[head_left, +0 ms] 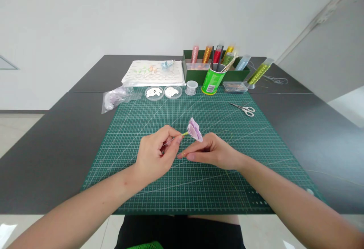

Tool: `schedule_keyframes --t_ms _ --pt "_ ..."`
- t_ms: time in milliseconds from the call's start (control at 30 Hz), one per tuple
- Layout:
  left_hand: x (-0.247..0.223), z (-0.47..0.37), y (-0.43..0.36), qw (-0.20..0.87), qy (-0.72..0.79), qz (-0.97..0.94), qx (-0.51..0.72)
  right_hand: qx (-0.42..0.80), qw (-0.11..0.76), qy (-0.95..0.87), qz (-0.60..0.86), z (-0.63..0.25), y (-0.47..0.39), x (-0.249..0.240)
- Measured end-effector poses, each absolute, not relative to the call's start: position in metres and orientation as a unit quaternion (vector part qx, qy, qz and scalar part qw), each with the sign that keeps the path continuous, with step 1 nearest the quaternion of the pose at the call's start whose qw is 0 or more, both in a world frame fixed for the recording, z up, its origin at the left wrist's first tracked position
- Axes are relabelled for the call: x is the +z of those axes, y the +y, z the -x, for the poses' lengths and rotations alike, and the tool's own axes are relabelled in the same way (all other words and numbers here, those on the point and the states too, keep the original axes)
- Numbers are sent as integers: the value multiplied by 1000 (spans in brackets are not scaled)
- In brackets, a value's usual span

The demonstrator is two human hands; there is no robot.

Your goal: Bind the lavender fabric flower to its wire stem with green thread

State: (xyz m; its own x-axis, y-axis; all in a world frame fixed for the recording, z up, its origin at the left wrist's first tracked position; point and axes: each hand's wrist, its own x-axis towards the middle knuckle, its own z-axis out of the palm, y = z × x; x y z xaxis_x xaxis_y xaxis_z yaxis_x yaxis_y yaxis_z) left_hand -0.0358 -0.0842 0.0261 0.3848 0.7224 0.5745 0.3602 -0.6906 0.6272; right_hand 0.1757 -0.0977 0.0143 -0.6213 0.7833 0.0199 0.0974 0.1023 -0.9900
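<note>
A lilac fabric-like flower (194, 130) on a short green-wrapped stem points up and to the right above the cutting mat. My left hand (158, 150) is closed, pinching that stem between thumb and forefinger; thin wire runs back into the palm. Just below and right of the petals, my right hand (212, 152) has its thumb and forefinger pressed together. A fine yellow-green thread (231, 135) loops out beside the right hand and shows again below it. The thread's end at the right fingertips is too thin to see clearly.
The green cutting mat (136, 120) covers the dark table (36, 146). Scissors (243, 108) lie at right. Along the back are a plastic bag (115, 98), dishes of white pieces (154, 93), a wire spool (191, 88), a green can (213, 81) and a box (196, 76) of thread spools.
</note>
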Motion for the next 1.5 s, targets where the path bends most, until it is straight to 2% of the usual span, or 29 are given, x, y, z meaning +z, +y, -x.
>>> schedule_keyframes --t_ms 233,800,967,1200,1367,1500 --pt "27 36 -76 256 394 -759 451 524 360 -702 321 -174 -107 20" --pt "22 41 -58 258 449 -731 445 549 294 -734 271 -195 -100 41" --pt "18 38 -57 258 444 -771 377 541 352 -718 260 -200 -101 39" --pt "17 32 -73 311 367 -847 227 516 542 -622 231 -202 -101 33" --pt "20 29 -89 377 296 -857 190 520 558 -601 240 -198 -99 31" --pt "19 29 -94 356 253 -874 214 499 535 -617 291 -197 -96 24"
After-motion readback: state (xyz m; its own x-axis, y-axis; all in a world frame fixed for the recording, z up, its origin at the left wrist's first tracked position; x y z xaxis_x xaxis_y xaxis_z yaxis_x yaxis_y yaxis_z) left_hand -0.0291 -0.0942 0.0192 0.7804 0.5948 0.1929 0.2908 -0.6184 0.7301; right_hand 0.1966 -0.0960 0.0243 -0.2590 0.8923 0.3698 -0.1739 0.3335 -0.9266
